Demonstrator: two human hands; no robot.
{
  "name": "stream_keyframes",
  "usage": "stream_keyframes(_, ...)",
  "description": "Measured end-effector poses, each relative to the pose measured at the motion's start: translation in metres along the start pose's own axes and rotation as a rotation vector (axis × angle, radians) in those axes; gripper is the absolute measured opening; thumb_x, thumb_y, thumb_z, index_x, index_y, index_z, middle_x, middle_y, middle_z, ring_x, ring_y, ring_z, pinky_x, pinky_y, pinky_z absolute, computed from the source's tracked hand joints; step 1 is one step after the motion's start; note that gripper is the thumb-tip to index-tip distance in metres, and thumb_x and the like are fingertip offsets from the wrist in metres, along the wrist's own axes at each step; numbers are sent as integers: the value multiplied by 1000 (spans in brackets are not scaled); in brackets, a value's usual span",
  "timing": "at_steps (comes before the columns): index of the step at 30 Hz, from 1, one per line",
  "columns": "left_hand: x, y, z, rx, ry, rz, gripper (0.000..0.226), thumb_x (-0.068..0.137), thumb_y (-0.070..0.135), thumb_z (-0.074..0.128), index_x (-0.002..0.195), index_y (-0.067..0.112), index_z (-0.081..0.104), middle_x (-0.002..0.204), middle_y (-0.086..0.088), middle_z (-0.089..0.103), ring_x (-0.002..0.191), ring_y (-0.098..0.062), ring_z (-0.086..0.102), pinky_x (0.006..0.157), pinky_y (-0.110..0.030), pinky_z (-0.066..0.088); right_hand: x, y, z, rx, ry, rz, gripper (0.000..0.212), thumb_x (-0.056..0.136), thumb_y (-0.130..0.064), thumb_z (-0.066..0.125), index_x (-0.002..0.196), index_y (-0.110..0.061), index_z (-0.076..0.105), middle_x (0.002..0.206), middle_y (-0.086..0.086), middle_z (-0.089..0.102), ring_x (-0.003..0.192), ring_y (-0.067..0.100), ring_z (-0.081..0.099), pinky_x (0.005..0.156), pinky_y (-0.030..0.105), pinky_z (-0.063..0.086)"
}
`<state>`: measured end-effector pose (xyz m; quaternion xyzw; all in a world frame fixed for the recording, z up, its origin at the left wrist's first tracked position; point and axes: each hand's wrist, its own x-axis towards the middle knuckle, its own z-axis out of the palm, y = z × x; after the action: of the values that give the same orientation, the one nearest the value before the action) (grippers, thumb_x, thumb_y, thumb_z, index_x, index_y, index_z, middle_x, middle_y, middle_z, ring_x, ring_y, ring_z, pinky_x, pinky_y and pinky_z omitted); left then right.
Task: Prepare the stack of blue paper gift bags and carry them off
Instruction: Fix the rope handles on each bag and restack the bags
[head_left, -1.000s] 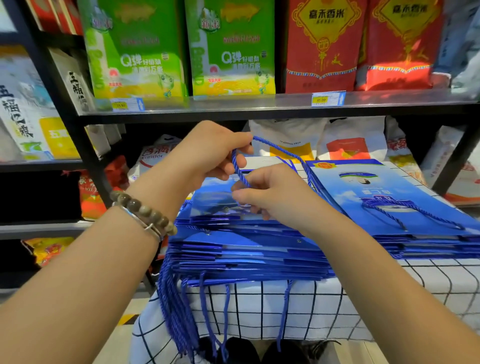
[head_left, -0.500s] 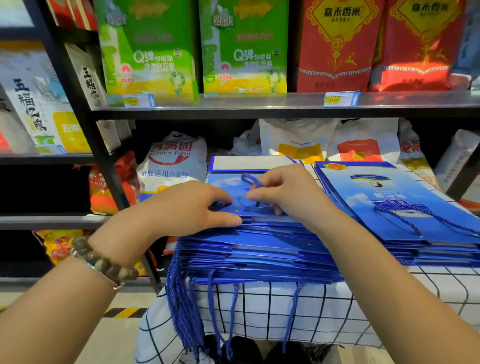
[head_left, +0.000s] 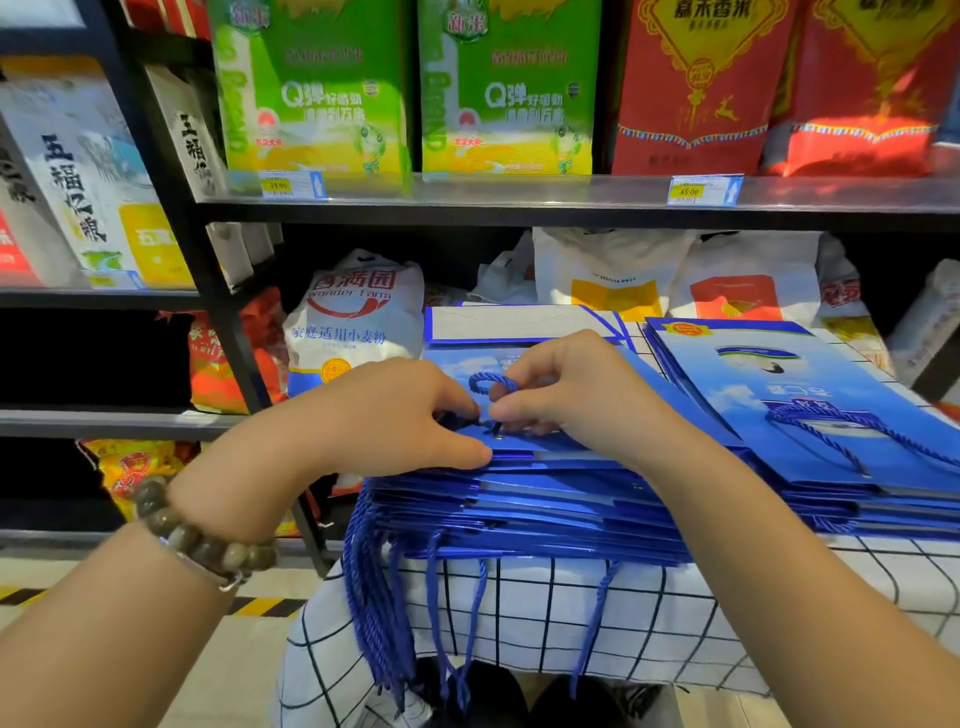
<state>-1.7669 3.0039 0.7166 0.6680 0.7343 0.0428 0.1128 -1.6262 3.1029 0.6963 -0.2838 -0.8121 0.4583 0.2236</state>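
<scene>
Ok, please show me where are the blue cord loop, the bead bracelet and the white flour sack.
blue cord loop (head_left: 491, 375), head view, top of its arc.
bead bracelet (head_left: 205, 550), head view, a bead in the middle of the string.
white flour sack (head_left: 358, 322), head view, its printed front.

We read "Q弹" on both green bags (head_left: 311, 93), and "嘉禾香米" on the red bag (head_left: 696, 88) beside them. The left price tag (head_left: 291, 185) says 39.90 and the right price tag (head_left: 704, 190) says 45.00. The flour sack (head_left: 358, 312) carries "香满园", "Wonder Farm" and "家庭适用小麦粉". On the white box (head_left: 67, 171) we make out "五福". The print on the blue bags (head_left: 779, 384) lies upside down to us, too blurred to read.
</scene>
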Motion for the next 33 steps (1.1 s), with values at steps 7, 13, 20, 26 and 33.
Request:
stream_keyframes(7, 5, -2, 1, -192, 58, -40, 33, 78, 48, 62, 104, 31, 70, 89, 16, 67, 87, -1, 60, 81, -25, 48, 0, -2, -3, -142, -46, -44, 10, 74, -13, 75, 69, -20, 69, 81, 15, 72, 66, 15, 60, 70, 33, 55)
stream_keyframes(13, -1, 3, 2, -148, 223, -10, 22, 82, 46, 56, 80, 32, 72, 78, 9, 69, 77, -8, 60, 73, -37, 50, -5, 2, -8, -412, -96, -194, 13, 89, -20, 56, 93, -20, 69, 84, 8, 69, 76, 18, 58, 73, 36, 47)
stream_keyframes(20, 0, 5, 9, -1, 384, -27, 26, 89, 44, 45, 86, 30, 67, 82, 7, 66, 78, -13, 55, 66, -35, 45, -8, 5, -15, -357, -165, -123, 25, 85, -9, 60, 110, -12, 65, 95, -5, 67, 78, -8, 60, 72, 5, 42)
stream_keyframes(26, -10, 16, 11, 0, 494, -44, 9, 86, 39, 56, 81, 37, 49, 96, 13, 64, 88, -7, 54, 70, -29, 42, -2, 4, -16, -489, -224, -123, 20, 91, -19, 54, 96, -6, 69, 90, 15, 64, 74, 21, 51, 66, 29, 37)
stream_keyframes(33, -13, 40, 18, 211, 544, -164, 10, 91, 34, 48, 89, 31, 58, 88, 7, 58, 86, -16, 51, 56, -27, 25, 1, -1, -14, -583, -258, -98, 20, 93, -22, 52, 80, -12, 64, 65, 2, 48, 60, 12, 39, 60, 30, 31)
